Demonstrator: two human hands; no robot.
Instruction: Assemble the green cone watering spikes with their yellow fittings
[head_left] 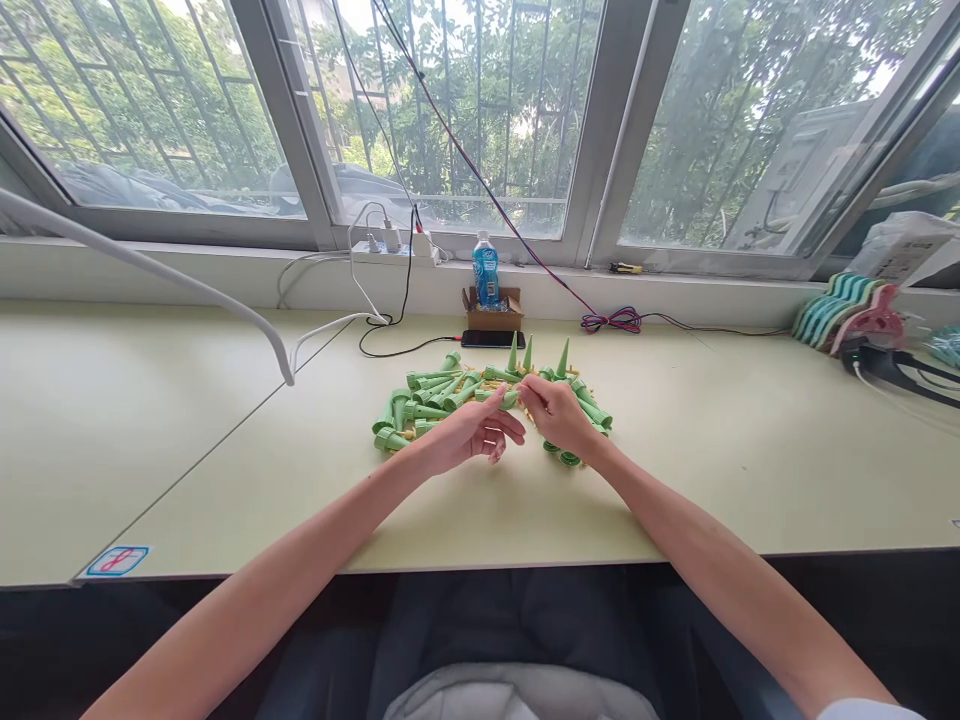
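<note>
In the head view, my left hand (476, 432) holds a green plastic spike (509, 399) between thumb and fingers, its lower fingers curled loosely. My right hand (553, 408) is closed in a pinch at the right end of that spike; anything small between its fingertips is hidden. Behind and left of my left hand lies a pile of green cone-shaped spikes (427, 400), with small yellow parts among them. Several more spikes (591, 408) lie beside my right hand, partly covered by it. A few cones, one green cone (562, 358) among them, stand point up behind my hands.
Behind the pile lie a black phone (493, 339) on a cable and a small cardboard box (495, 318) with a blue-labelled bottle (486, 270). A coiled cable (611, 320) lies right of them. A white curved arm (225, 290) reaches in from the left. Hangers (851, 312) sit far right.
</note>
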